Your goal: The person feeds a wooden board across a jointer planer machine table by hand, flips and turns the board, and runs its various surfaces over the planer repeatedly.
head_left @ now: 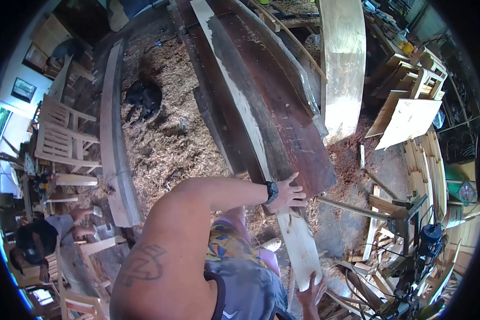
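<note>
A long wooden plank [298, 242], pale at its near end and dark and rough farther along, reaches away from me over wide reddish-brown boards [282, 117]. My left hand [289, 196], with a black watch at the wrist, lies across the plank, fingers spread on its surface. At the plank's near end, my right hand [312, 293] grips the end edge, with part of its fingers hidden beneath or behind the wood. The near end sticks out past the wide boards.
Wood shavings [165, 128] cover the floor, where a dark animal [144, 98] lies. Another long board [114, 133] and slatted chairs [66, 133] stand left, with a person [42, 240] bent low. Scrap wood [378, 266] and a machine [429, 240] are right.
</note>
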Available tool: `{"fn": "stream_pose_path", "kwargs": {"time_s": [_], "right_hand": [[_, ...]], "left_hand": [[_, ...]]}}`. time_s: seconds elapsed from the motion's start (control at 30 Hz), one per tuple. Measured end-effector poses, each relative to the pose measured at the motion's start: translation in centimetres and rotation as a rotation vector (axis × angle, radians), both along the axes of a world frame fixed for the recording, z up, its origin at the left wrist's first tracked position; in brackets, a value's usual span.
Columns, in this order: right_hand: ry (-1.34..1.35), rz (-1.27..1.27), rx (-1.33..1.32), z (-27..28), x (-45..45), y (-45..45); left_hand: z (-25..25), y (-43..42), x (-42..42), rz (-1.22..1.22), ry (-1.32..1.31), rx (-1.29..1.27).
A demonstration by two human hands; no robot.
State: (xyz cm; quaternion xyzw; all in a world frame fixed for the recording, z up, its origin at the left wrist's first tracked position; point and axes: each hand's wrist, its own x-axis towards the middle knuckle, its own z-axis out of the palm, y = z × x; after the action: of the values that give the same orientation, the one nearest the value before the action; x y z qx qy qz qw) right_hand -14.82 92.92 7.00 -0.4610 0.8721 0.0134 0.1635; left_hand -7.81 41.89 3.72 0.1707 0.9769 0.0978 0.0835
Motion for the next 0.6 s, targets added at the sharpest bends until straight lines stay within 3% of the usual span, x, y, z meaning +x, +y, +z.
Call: {"fn": "stream_pose_path", "kwargs": {"time_s": [0.03,0.13,0.6], "right_hand": [[-0.045,-0.049,0.099,-1.1,-0.2,0.5],[0.038,0.016,-0.003,0.3,-0.3,-3.4],[-0.021,-0.011,0.011,-0.9,0.6,-15.2]], "left_hand": [[-0.3,-0.8,0.0,-0.001,0.014,0.004],[-1.1,-3.1,-0.3,-0.001,0.042,0.011],[-1.1,-17.6,0.0,-0.071,-0.016,0.130]]}}
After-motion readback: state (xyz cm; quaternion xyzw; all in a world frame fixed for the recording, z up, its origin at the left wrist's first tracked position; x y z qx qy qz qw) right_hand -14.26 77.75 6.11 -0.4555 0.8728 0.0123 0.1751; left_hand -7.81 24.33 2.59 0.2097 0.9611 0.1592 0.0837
